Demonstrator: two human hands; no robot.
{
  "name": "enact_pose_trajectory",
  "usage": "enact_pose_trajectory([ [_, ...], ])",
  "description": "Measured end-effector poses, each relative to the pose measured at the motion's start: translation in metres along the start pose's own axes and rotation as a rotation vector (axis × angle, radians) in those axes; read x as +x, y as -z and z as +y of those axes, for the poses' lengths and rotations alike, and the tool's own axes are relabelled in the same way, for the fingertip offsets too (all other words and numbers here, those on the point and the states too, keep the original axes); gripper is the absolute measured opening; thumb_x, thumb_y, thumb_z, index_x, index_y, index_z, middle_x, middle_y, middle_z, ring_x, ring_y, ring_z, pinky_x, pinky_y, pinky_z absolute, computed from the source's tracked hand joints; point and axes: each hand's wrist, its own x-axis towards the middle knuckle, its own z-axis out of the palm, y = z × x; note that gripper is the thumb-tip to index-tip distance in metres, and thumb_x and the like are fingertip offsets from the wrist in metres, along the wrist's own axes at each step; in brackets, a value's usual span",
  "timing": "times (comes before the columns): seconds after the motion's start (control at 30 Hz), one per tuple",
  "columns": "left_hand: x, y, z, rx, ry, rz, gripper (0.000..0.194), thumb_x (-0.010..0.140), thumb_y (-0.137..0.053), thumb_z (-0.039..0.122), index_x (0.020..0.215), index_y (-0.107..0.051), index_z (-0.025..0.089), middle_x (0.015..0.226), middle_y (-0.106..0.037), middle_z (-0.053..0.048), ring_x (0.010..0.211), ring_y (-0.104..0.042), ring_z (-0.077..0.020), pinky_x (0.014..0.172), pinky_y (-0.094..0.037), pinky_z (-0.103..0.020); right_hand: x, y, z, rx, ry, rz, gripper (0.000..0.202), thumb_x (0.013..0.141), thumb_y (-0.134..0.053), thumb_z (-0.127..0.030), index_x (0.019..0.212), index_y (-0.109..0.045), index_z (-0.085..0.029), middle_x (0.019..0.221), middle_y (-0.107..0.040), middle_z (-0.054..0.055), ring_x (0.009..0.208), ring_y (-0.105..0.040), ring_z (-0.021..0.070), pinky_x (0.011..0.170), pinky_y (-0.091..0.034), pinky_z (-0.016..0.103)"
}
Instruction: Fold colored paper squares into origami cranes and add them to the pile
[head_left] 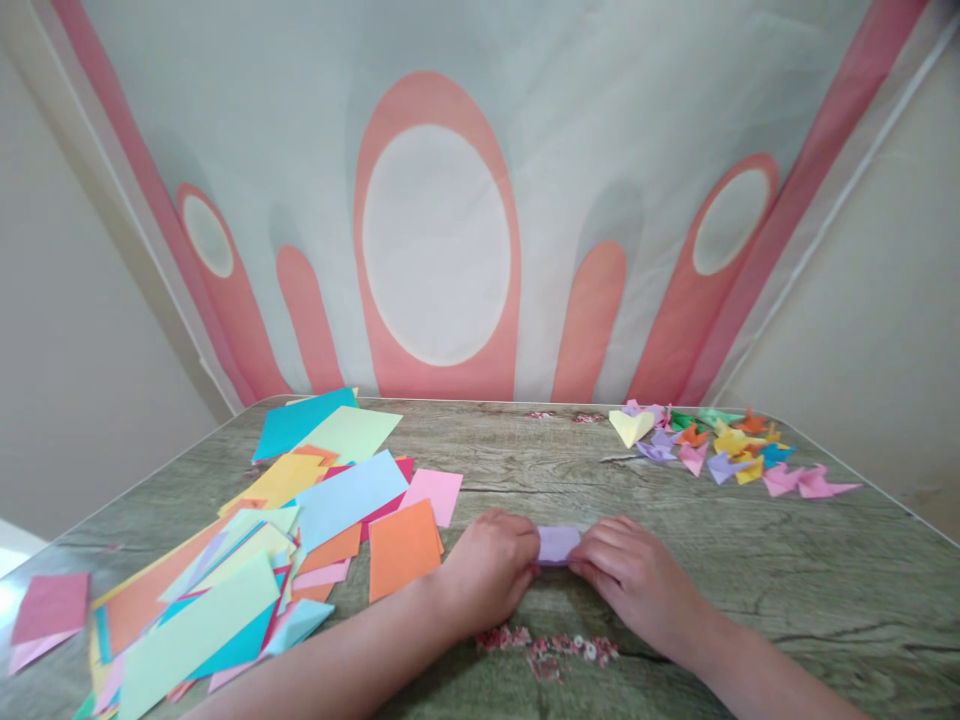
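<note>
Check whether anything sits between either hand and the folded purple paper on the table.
Nothing visible does. The left hand and right hand both press directly on the ends of the purple paper. The orange sheet lies left of the left hand.

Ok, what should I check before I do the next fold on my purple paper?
1. Both hands on the paper: ok. The left hand and right hand each press one end of the purple paper.
2. Paper flat on the table: ok, it lies against the wood.
3. Edges lined up: cannot tell, fingers cover both ends.
4. Room in front to work: ok, the wood beyond the paper is bare.
5. Loose sheets out of the way: ok. The orange sheet lies just left of the left hand, apart from the purple paper.
6. Finished folded shapes safe: ok, they sit at the far right.
</note>
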Motion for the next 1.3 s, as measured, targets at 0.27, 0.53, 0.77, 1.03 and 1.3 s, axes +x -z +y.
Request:
enact_pose_trajectory([
  [0.27, 0.001, -0.003, 0.000, -0.111, 0.072, 0.057, 0.015, 0.082, -0.061, 0.030, 0.091, -0.063, 0.019, 0.125, -0.058, -0.006, 0.114, -0.052, -0.0251, 0.098, -0.039, -0.040, 0.003, -0.002, -0.003, 0.113, -0.088, -0.018, 0.015, 0.092, -0.054, -0.027, 0.082, -0.063, -0.020, 0.089, -0.064, 0.004, 0.087, -0.057, 0.0189, 0.077, -0.044, 0.033],
  [0.53, 0.002, -0.004, -0.003, -0.061, -0.093, 0.079, 0.013, 0.084, -0.056, 0.019, 0.096, -0.061, 0.020, 0.117, -0.058, -0.007, 0.106, -0.053, -0.0220, 0.090, -0.042, -0.034, 0.004, 0.003, -0.007, 0.268, -0.283, -0.122, 0.009, 0.079, -0.067, -0.028, 0.073, -0.064, -0.021, 0.122, -0.056, 0.006, 0.116, -0.048, 0.0245, 0.098, -0.038, 0.040],
  [0.77, -0.001, 0.007, -0.001, 0.160, -0.309, 0.226, 0.013, 0.091, -0.046, 0.017, 0.082, -0.056, 0.017, 0.132, -0.050, -0.010, 0.125, -0.040, -0.0252, 0.098, -0.037, -0.039, 0.006, 0.009, -0.008, 0.433, -0.325, -0.112, 0.012, 0.070, -0.072, -0.021, 0.068, -0.060, -0.021, 0.116, -0.058, 0.004, 0.114, -0.049, 0.0246, 0.097, -0.036, 0.038],
  [1.03, 0.002, -0.013, -0.001, -0.421, -0.006, 0.394, 0.007, 0.081, -0.055, 0.010, 0.081, -0.057, 0.017, 0.143, -0.038, -0.012, 0.124, -0.045, -0.0230, 0.097, -0.042, -0.036, 0.007, 0.006, -0.003, 0.605, -0.458, 0.035, 0.016, 0.078, -0.064, -0.026, 0.069, -0.054, -0.020, 0.097, -0.064, 0.004, 0.090, -0.058, 0.0208, 0.082, -0.042, 0.032],
  [1.3, 0.016, -0.019, -0.007, -1.313, 0.349, 0.331, 0.026, 0.063, -0.078, 0.021, 0.079, -0.058, 0.015, 0.115, -0.056, -0.010, 0.092, -0.059, -0.0181, 0.072, -0.046, -0.024, 0.003, 0.001, 0.000, 0.395, -0.348, 0.155, 0.017, 0.083, -0.062, -0.027, 0.070, -0.053, -0.021, 0.082, -0.061, 0.000, 0.078, -0.058, 0.0166, 0.072, -0.041, 0.027],
])
